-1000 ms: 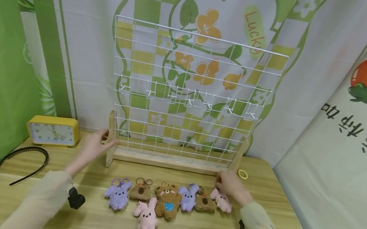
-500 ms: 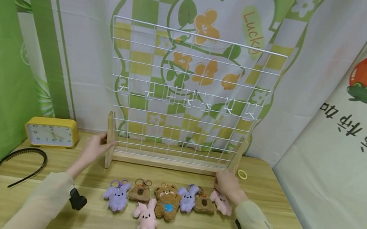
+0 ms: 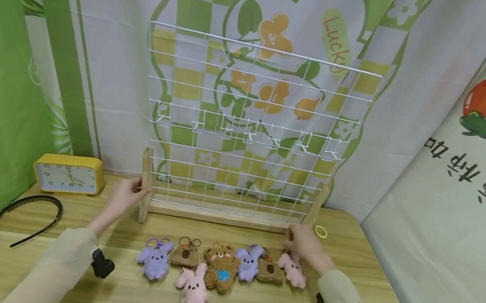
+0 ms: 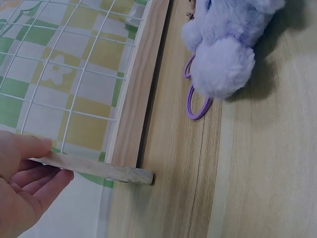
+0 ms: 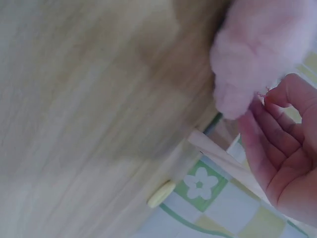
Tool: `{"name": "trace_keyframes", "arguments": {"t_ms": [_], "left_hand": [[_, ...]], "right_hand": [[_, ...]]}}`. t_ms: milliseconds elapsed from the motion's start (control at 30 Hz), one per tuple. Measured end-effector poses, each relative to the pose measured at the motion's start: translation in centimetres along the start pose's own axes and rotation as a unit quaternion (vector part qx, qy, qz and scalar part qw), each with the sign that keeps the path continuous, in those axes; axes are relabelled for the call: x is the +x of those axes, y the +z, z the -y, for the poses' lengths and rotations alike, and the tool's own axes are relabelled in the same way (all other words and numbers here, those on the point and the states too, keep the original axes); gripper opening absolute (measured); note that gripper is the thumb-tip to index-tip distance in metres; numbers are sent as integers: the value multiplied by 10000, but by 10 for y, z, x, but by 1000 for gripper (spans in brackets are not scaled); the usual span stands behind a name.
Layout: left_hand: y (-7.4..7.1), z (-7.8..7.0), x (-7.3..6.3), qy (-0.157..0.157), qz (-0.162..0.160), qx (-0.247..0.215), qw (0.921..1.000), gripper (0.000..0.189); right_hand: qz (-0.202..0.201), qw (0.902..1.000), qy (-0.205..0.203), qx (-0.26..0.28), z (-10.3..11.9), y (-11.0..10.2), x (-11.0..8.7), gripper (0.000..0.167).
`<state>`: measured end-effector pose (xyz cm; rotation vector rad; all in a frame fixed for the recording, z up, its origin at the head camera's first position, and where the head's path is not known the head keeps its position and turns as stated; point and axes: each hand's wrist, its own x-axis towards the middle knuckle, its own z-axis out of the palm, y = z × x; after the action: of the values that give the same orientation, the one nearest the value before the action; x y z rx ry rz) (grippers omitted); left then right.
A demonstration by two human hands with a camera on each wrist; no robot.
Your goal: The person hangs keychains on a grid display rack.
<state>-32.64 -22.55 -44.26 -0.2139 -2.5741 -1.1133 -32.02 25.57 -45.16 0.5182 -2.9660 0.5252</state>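
My left hand holds the left wooden upright of a white wire grid rack; in the left wrist view, thumb and fingers pinch this upright. Near the rack's right foot, my right hand pinches the thin top loop of a pink bunny plush keychain. The right wrist view shows the pink plush beside the fingertips, with a bit of reddish chain between thumb and forefinger. A row of white hooks hangs across the middle of the grid.
Before the rack lie two purple bunny keychains, two brown ones, a brown bear and another pink bunny. A yellow clock and black headband are left. A yellow ring lies right.
The right hand has shifted only slightly at the pink bunny's loop, and that plush has moved a touch. My left hand stays on the upright.
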Motion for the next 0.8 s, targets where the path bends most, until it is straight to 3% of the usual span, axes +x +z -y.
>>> {"name": "trace_keyframes", "arguments": {"t_ms": [267,533,800], "left_hand": [[0,1,-1,44,-29,19,10000,32],[1,2,-2,134,-44,-44,9999,32],[2,1,-4,225,-226,40,9995,31]], "right_hand": [[-301,9964,-217,768,6,-19,-8,10],[-698,9914,-463,1002,15,-40,-18,10],[-1014,9865,-382,1224,18,-66,-28,8]]}}
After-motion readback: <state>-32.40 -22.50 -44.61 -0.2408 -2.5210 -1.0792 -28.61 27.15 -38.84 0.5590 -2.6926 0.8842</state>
